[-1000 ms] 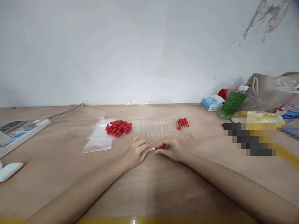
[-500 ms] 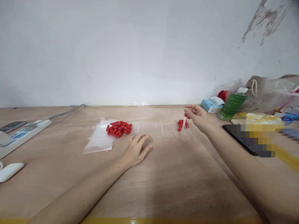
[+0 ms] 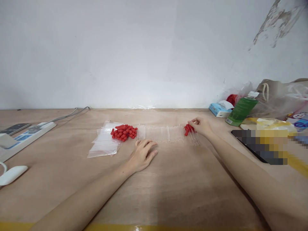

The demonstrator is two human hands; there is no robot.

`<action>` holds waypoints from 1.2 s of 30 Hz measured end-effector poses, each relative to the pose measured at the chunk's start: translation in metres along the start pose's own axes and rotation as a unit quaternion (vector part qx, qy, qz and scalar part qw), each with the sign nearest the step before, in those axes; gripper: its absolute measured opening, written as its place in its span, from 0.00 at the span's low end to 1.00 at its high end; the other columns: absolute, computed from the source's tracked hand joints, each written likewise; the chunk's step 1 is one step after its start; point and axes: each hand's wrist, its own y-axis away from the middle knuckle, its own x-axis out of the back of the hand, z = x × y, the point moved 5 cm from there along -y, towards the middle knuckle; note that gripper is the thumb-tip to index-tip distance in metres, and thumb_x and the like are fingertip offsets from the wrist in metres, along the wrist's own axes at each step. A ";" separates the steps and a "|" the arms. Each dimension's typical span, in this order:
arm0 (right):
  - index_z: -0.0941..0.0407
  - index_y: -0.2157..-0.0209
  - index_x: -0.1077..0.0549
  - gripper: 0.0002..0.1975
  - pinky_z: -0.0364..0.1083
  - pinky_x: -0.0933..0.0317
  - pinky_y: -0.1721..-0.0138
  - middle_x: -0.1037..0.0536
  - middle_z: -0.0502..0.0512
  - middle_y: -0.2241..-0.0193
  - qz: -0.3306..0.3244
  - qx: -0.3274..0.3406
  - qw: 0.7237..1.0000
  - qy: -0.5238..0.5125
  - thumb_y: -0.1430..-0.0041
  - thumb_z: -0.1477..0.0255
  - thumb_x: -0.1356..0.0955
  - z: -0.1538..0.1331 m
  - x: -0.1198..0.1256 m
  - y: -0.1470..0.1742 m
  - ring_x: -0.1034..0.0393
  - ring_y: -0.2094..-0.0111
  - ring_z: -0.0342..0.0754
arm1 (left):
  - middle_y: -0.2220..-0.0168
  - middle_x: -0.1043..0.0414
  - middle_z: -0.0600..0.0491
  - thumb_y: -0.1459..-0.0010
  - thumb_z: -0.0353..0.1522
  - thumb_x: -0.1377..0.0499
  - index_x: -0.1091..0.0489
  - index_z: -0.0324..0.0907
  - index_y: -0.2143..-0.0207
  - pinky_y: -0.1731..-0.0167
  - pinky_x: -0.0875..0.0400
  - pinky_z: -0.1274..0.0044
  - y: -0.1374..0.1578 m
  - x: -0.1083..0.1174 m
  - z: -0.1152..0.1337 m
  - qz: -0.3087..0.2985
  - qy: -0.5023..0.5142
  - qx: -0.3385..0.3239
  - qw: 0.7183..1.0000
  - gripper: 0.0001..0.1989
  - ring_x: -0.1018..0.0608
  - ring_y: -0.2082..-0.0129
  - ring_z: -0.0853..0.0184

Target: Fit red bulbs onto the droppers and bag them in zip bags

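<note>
While a cluster of red-capped tubes (image 3: 189, 128) lies fanned at the right end of a long row, the right hand (image 3: 201, 126) bends over it, thumb and fingertips drawn together at the caps; whether that grip has closed on a tube cannot be told from this angle. Just left of the cluster, bare clear tubes (image 3: 163, 133) lie side by side, and at the row's left end sits a heap of loose red caps (image 3: 123, 132), partly over a few overlapping clear bags (image 3: 104, 147). The left hand (image 3: 141, 154) rests just in front of the row, its grip slack and empty, thumb parted from the fingers.

The surface (image 3: 192, 183) is broad, pale brown and wood-toned, shadowed toward its middle, with a yellow strip (image 3: 115, 227) along the near edge. On the left, a grey cable (image 3: 69, 115) runs from a white power strip (image 3: 47, 129) toward the back, near a smooth white object (image 3: 14, 175). On the right sit a blue tissue pack (image 3: 218, 110) and a green bottle (image 3: 243, 110), crowded by crumpled translucent plastic (image 3: 271, 104); nearer lies a dark flat object (image 3: 252, 146), partly blurred into blocks. Behind rises a whitish wall (image 3: 108, 54), scarred by a peeling brown patch (image 3: 279, 21) at upper right.
</note>
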 end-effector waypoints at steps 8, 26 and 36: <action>0.57 0.67 0.26 0.14 0.43 0.45 0.72 0.29 0.54 0.75 -0.042 0.206 0.972 0.102 0.51 0.62 0.34 -0.025 -0.005 0.035 0.36 0.74 0.45 | 0.62 0.34 0.51 0.44 0.33 0.47 0.33 0.43 0.61 0.58 0.45 0.68 -0.005 0.001 0.001 0.028 -0.035 0.004 0.999 0.09 0.33 0.60 0.64; 0.58 0.64 0.34 0.11 0.44 0.42 0.70 0.29 0.52 0.75 -0.038 0.239 0.970 -0.021 0.52 0.71 0.35 -0.037 -0.011 0.047 0.37 0.74 0.45 | 0.53 0.42 0.35 0.52 0.40 0.46 0.29 0.29 0.62 0.53 0.54 0.62 -0.120 -0.050 0.007 -0.041 -0.260 0.233 0.936 0.22 0.45 0.50 0.48; 0.59 0.62 0.29 0.15 0.45 0.39 0.68 0.28 0.56 0.69 0.092 0.104 0.980 -0.142 0.49 0.65 0.36 -0.014 -0.008 0.039 0.35 0.72 0.45 | 0.56 0.38 0.31 0.52 0.29 0.45 0.30 0.27 0.65 0.59 0.49 0.61 -0.128 -0.054 0.012 -0.042 -0.227 0.227 0.946 0.13 0.41 0.53 0.45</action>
